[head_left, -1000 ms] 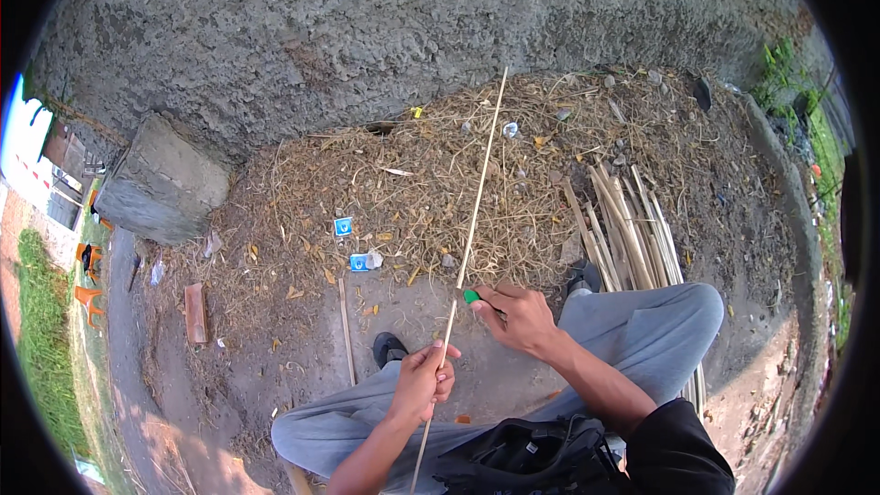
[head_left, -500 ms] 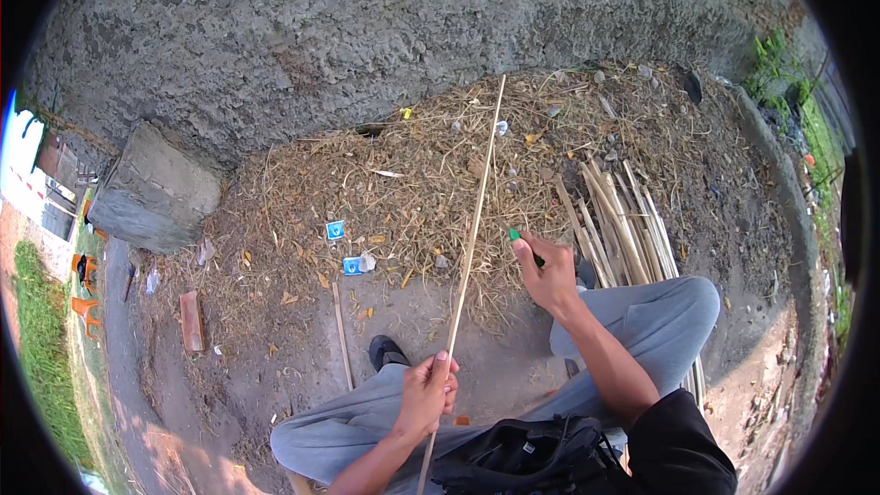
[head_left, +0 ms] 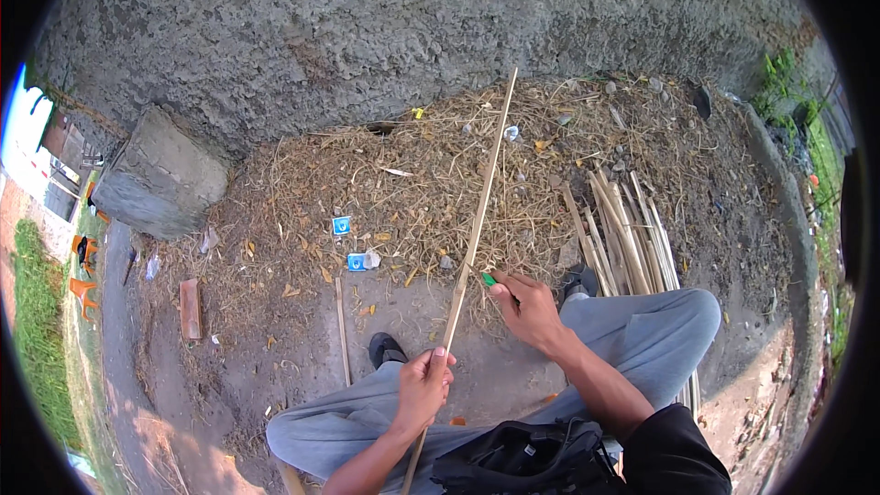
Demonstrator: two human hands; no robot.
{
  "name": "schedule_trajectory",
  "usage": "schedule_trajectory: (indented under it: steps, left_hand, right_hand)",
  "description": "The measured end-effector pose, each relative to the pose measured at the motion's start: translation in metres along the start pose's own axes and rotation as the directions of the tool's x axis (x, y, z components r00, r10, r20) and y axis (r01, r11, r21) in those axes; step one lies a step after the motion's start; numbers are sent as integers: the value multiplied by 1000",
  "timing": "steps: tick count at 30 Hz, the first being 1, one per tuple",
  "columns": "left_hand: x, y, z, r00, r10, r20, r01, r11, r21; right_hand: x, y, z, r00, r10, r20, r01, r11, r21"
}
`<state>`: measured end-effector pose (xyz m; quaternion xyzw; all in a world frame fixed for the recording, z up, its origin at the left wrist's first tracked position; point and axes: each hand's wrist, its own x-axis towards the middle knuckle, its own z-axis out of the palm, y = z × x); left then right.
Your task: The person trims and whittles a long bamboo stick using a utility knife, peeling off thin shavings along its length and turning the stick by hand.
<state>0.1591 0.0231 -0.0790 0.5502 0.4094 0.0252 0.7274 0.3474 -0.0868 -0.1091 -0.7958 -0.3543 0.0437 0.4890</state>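
Observation:
A long, narrow bamboo strip [head_left: 489, 185] slants from beside my lap up toward the wall. My left hand [head_left: 424, 390] is closed around its lower part, thumb on top. My right hand [head_left: 532, 313] is closed on a small green-handled tool [head_left: 489, 280], mostly hidden by the fingers. Its green end lies right beside the strip, above my left hand; a thin dark bit, perhaps a blade, shows against the strip. Whether it cuts into the strip I cannot tell. A bundle of bamboo strips [head_left: 632, 234] lies past my right knee.
A rough grey wall [head_left: 412, 27] rises ahead, with shavings and dry leaves [head_left: 302, 183] heaped along it. A concrete block [head_left: 170, 170] stands at the left, near a reddish brick [head_left: 191, 309]. Two blue packets [head_left: 341, 225] and a thin stick [head_left: 343, 330] lie on the ground. A black bag [head_left: 513, 458] rests on my lap.
My right hand has moved down and left, bringing the green-handled tool from apart to right against the bamboo strip. The strip's far end has shifted slightly right; my left hand keeps its grip.

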Motion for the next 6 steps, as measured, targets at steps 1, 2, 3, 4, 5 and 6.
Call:
schedule_trajectory:
  steps: [1, 2, 3, 4, 5, 6]
  left_hand:
    - [0, 0, 1, 1000, -9, 6, 9, 1000, -4]
    - [0, 0, 1, 1000, -18, 13, 18, 1000, -8]
    - [0, 1, 0, 1000, -18, 12, 18, 1000, -9]
    - [0, 3, -1, 997, -58, 55, 61, 997, -57]
    - [0, 5, -3, 990, -96, 99, 106, 989, -102]
    - [0, 5, -3, 991, -92, 96, 100, 992, -81]
  right_hand:
    - [0, 3, 1, 1000, -1, 0, 1, 1000, 0]
    - [0, 9, 1, 986, 139, 91, -138, 990, -23]
    - [1, 10, 0, 944, 278, 178, -272, 961, -58]
    - [2, 11, -1, 944, 278, 178, -272, 961, -59]
    - [5, 11, -5, 930, 294, 221, -305, 952, 18]
    - [10, 8, -10, 914, 304, 267, -339, 936, 93]
